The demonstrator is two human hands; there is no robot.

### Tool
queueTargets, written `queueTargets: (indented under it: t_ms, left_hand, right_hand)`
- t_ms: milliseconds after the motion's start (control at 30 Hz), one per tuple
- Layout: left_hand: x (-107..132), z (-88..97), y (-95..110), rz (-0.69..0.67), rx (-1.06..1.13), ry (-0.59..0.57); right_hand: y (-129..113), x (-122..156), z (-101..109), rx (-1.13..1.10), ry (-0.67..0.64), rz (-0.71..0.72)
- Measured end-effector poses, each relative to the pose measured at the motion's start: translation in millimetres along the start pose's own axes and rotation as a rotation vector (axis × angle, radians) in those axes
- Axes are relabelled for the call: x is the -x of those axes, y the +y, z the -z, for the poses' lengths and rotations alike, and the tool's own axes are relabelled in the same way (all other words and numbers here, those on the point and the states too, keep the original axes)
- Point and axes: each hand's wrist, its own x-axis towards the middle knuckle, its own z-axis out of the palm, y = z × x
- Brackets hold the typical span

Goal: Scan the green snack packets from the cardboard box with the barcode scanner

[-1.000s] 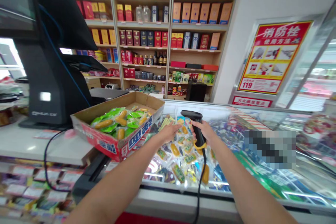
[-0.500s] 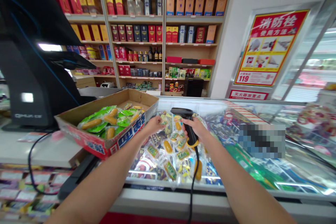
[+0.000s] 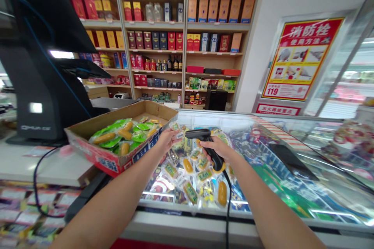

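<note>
My left hand [image 3: 167,140] is closed on a small packaged snack [image 3: 177,130], its barcode label turned toward the scanner. In my right hand [image 3: 217,148] is a black and yellow barcode scanner [image 3: 201,134], gripped by its handle. The scanner's head points left at the packet, a short gap between them, and its cord [image 3: 228,202] hangs down over the counter front. Below both hands, several wrapped sausages [image 3: 187,166] lie spread on the glass top. An open cardboard box [image 3: 117,161] at the left holds more yellow sausages in green packaging.
A black point-of-sale terminal [image 3: 37,85] stands on the left counter. On the right side of the glass lies a dark phone-like slab [image 3: 292,161]. Shelves [image 3: 157,25] of boxed goods line the back wall, with a red and yellow sign [image 3: 302,58] to their right.
My left hand has raised and turned the packet so its label shows. The scanner has tilted and moved slightly, its head now facing the packet. The camera view has shifted a little.
</note>
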Motion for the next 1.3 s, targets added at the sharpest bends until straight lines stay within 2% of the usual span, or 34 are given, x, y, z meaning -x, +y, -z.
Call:
queueTargets:
  t_ms: [333, 867, 1100, 1200, 1300]
  left_hand:
    - [10.3, -11.0, -3.2, -0.087, -0.131, 0.011]
    - [10.6, -10.6, -0.6, -0.092, -0.166, 0.039]
    - [10.7, -12.0, -3.6, -0.066, -0.110, -0.010]
    - [10.5, -14.9, -3.4, -0.113, -0.034, -0.024]
    - [8.9, -15.6, 4.5, -0.227, 0.022, 0.012]
  right_hand:
    - [-0.7, 2.4, -3.7, 0.087, 0.001, -0.014]
    - [-3.2, 6.7, -5.8, 0.058, 0.002, 0.012]
    - [1.3, 3.4, -4.5, 0.063, 0.000, 0.054]
    - [-0.2, 1.2, -5.1, 0.024, 0.030, 0.057]
    - [-14.8, -2.9, -11.7, 0.013, 0.073, 0.060]
